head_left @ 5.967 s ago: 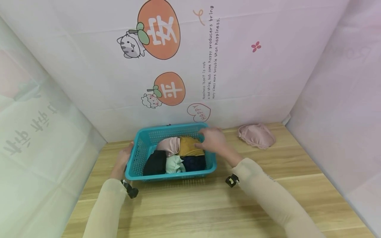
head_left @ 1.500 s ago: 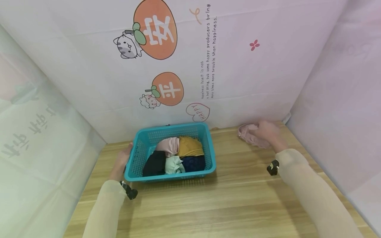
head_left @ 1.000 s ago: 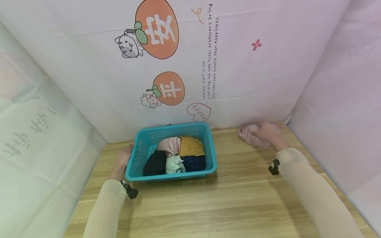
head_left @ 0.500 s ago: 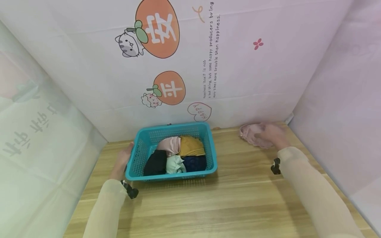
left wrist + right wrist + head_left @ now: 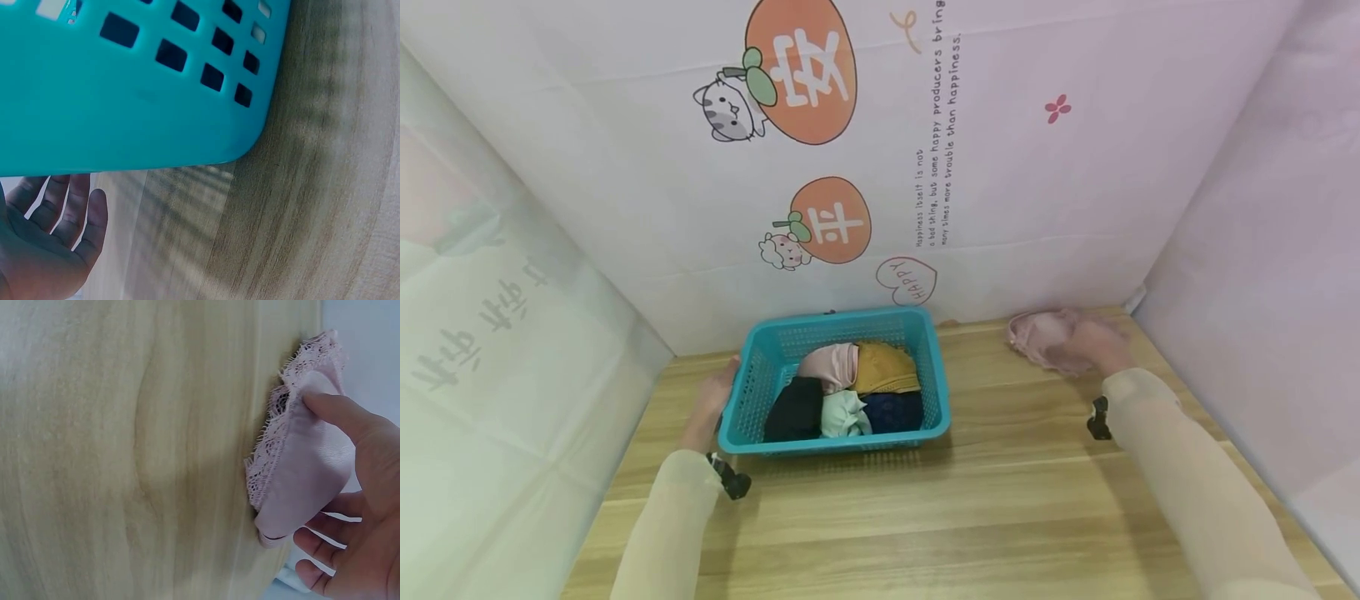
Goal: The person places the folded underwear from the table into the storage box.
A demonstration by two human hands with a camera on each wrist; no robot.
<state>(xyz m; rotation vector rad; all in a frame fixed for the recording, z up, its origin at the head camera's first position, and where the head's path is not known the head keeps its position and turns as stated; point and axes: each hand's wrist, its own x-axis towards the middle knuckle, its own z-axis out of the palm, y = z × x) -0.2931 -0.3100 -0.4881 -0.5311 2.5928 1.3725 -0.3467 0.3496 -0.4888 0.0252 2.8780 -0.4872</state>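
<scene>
A pink satin piece of underwear with lace trim (image 5: 306,456) lies at the back right of the table. My right hand (image 5: 1093,343) pinches it, thumb on the satin and fingers at its far side in the right wrist view. The turquoise perforated basket (image 5: 835,447) stands left of it. My left hand (image 5: 711,398) rests at the basket's left side; in the left wrist view its fingers are loosely bent and the fingertips go out of sight behind the basket's edge. Inside are folded cloth pieces: pink (image 5: 831,367), mustard (image 5: 883,368), black (image 5: 795,410), mint (image 5: 844,414) and navy (image 5: 895,412).
The wooden table (image 5: 887,525) stretches in front of the basket and to its right. A white printed cloth wall (image 5: 1000,208) rises right behind the basket. Pale cloth walls close off the left (image 5: 512,375) and right (image 5: 1262,333) sides.
Since six seconds ago, my right hand has moved from the basket's right end to the pink underwear on the right. The left hand has stayed at the basket.
</scene>
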